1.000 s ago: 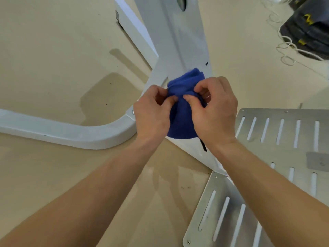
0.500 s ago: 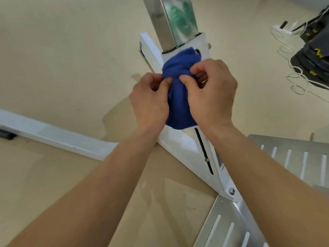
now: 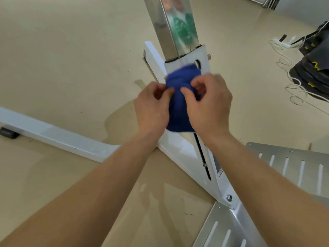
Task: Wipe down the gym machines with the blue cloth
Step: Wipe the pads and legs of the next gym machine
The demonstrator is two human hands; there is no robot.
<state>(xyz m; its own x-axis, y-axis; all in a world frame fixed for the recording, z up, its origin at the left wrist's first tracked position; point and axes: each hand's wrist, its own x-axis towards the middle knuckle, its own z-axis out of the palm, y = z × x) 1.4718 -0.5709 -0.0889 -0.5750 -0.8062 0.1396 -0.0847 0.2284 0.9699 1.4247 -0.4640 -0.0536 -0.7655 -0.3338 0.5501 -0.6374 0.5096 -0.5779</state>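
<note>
Hands (image 3: 151,111) (image 3: 211,107) round blue cloth (image 3: 178,116), steel post (image 3: 176,27) beyond

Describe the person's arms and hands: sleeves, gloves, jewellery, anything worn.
Both arms are bare: the left forearm and right forearm show no sleeve up to the picture's edge. The left hand and right hand wear no gloves. No watch or band sits at either wrist, and no ring shows on the fingers in view.

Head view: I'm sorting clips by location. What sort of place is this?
Probably a gym: a white machine frame with a steel post stands on a bare floor, beside a slotted metal footplate and what look like stacked dark weights.
</note>
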